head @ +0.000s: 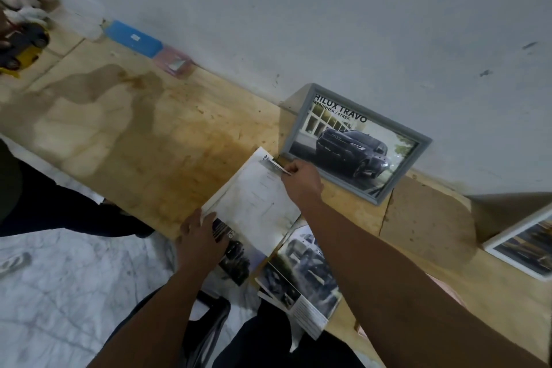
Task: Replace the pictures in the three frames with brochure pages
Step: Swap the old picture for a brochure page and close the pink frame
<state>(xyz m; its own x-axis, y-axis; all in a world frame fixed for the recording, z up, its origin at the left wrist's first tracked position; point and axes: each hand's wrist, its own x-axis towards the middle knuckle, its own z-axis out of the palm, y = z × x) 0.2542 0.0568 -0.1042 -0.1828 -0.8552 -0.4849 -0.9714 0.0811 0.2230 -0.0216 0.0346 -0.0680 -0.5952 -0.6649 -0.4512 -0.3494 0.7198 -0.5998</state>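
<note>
Two hands work one brochure page near the front edge of the wooden desk [167,134]. Far left, a yellow toy car [25,48] sits by the wall, with a blue case [134,38] and a pink one [174,64] further along; none of them bears on the job.

Next comes the left hand [203,236], fingers curled over the near-left end of the page [257,200], pinning it against the open brochure [301,272] that lies underneath and hangs partly off the desk. The page shows its pale, mostly blank side up. Its long axis runs from the near left up toward the far right, so its far end points at the lower corner of the grey frame [355,143].

The right hand [301,179] pinches that far end between thumb and fingertips, where a dark strip of print shows. It looks like the page is being pulled free of the brochure or lifted clear of it; I cannot tell whether it is fully detached.

The grey frame leans against the wall and already shows a printed truck advert. At the far right a white frame [519,245] also shows a vehicle picture, so this page is probably meant for the third frame, which is out of view. The next move calls for getting the sheet out whole without creasing it, then matching its long side to the frame opening.
</note>
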